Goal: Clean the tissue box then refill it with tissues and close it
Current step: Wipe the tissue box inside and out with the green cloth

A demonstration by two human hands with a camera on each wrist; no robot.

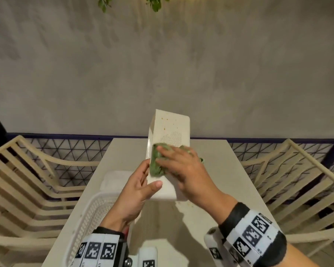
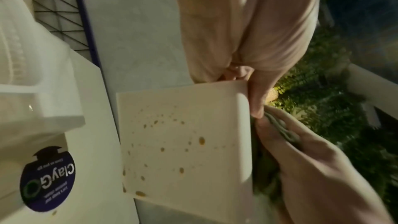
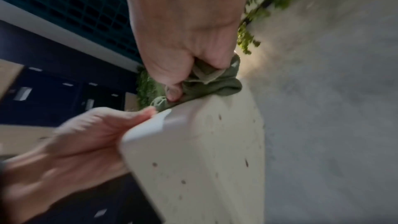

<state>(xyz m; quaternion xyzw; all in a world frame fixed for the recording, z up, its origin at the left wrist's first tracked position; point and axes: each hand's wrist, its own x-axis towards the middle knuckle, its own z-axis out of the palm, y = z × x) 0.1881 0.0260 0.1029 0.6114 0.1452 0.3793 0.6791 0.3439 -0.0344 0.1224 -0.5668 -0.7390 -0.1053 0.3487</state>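
Observation:
I hold a white tissue box tilted up over the table, its faces dotted with brown spots. My left hand grips its lower end, thumb on the front face and fingers along the left edge. On that front face lies a crumpled green cloth, pressed down by my right hand. The left wrist view looks at the spotted end face of the tissue box, with the green cloth at its right edge. In the right wrist view my right hand has thumb and fingers curled round the green cloth, against the tissue box.
A pale table stands against a grey wall. A white stack of tissues and a white slotted basket sit on its left side. A labelled white pack shows in the left wrist view. Slatted chairs flank the table.

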